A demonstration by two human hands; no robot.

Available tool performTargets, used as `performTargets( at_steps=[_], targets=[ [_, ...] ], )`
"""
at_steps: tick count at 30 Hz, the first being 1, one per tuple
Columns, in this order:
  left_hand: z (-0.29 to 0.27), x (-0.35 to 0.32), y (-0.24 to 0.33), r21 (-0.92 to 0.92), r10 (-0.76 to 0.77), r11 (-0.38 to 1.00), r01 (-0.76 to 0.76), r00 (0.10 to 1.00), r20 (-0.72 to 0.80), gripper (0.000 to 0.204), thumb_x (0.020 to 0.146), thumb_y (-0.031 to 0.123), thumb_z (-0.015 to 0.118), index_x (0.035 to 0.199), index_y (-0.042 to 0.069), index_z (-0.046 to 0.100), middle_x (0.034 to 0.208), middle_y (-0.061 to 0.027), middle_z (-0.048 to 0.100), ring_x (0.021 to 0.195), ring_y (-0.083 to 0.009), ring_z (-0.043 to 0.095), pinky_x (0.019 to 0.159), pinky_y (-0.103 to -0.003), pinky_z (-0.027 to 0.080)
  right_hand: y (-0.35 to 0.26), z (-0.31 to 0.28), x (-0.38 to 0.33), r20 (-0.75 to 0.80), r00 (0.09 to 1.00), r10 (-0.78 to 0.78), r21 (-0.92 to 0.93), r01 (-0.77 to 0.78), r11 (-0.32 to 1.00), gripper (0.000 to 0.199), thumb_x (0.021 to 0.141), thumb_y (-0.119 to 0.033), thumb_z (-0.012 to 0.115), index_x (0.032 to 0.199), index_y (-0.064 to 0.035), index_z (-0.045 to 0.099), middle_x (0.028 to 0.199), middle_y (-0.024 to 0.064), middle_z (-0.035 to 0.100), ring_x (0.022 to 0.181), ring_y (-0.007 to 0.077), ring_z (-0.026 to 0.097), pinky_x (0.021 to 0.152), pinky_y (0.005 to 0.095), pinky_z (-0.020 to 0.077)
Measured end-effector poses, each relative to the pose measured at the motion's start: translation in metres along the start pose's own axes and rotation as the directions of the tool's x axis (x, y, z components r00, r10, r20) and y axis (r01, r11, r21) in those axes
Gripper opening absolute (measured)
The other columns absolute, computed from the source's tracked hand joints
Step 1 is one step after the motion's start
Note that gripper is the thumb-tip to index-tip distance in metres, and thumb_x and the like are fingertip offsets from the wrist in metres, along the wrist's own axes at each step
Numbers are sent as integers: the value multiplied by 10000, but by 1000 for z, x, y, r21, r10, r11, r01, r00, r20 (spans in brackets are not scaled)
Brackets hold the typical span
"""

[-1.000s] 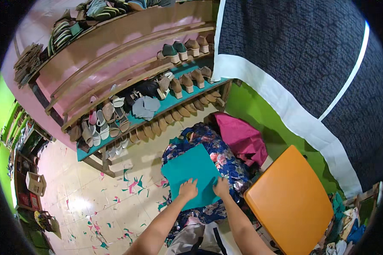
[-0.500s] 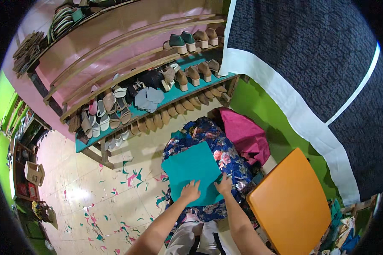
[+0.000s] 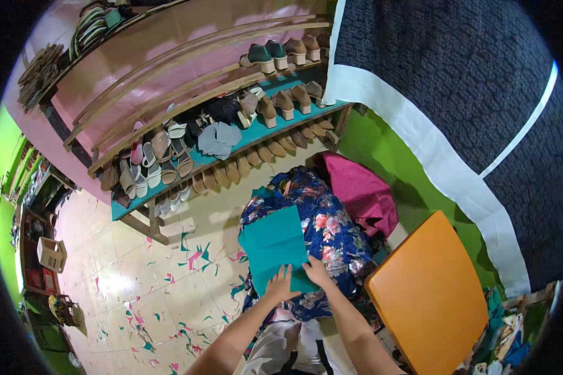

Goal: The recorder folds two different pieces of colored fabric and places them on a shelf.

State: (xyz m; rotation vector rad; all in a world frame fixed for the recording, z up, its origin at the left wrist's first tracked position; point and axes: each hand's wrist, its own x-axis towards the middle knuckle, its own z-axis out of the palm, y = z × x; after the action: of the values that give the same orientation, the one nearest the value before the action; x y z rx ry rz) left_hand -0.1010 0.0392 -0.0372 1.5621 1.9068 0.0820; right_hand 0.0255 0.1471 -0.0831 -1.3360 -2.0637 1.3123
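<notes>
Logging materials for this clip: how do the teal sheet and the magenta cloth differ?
The teal sheet lies mostly flat; the magenta cloth is rumpled into folds. The left hand is on the teal sheet and the right hand at its edge; neither touches the magenta cloth. Both look plain-coloured, without pattern.

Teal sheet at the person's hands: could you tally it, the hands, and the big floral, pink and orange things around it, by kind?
Hands: 2, left hand and right hand
Teal sheet: 1
Blue floral cloth: 1
Pink cloth: 1
Orange panel: 1
Total: 6
</notes>
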Motion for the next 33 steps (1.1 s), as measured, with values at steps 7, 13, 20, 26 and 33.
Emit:
performTargets(
  at_steps=[7,13,20,26,33],
  targets=[
    [2,-23,13,-36,-87,996,79,949,-303,1000,651,402,691,1365,31,99,1379,-235,177,1174,-406,359,946,-501,333,-66,-3,-3,52,998,-34,165,25,986,249,813,-131,547,1016,12,539,912,178,598,851,265,569,755,326,428],
    [-4,-23,3,5,28,1000,-31,819,-573,444,791,135,508,1218,82,401,986,-185,591,801,-324,603,636,-409,508,-81,-23,-7,92,995,44,287,-69,956,258,829,-138,559,1045,3,552,904,78,607,837,154,546,750,285,420],
    [-7,-45,18,96,137,990,-99,795,-590,378,778,98,484,1156,88,484,1054,-149,574,752,-293,615,595,-394,515,-57,-44,-27,151,932,329,572,-353,741,347,859,-322,536,1025,-21,580,923,43,601,824,126,548,721,262,434],
    [12,-97,61,46,239,968,-245,862,-447,375,802,163,485,1175,121,487,1215,-77,491,736,-283,624,589,-381,521,-62,-64,-67,162,971,173,512,-233,827,284,808,-163,600,1015,29,573,950,78,611,827,154,567,732,285,453],
    [31,-126,94,-33,306,907,-420,710,-634,447,804,216,528,1215,84,408,1236,-127,432,997,-326,523,787,-410,469,-69,-137,-142,229,972,-59,-234,114,965,288,802,-197,580,1042,-39,592,962,142,629,878,234,583,792,344,432]
  ],
)
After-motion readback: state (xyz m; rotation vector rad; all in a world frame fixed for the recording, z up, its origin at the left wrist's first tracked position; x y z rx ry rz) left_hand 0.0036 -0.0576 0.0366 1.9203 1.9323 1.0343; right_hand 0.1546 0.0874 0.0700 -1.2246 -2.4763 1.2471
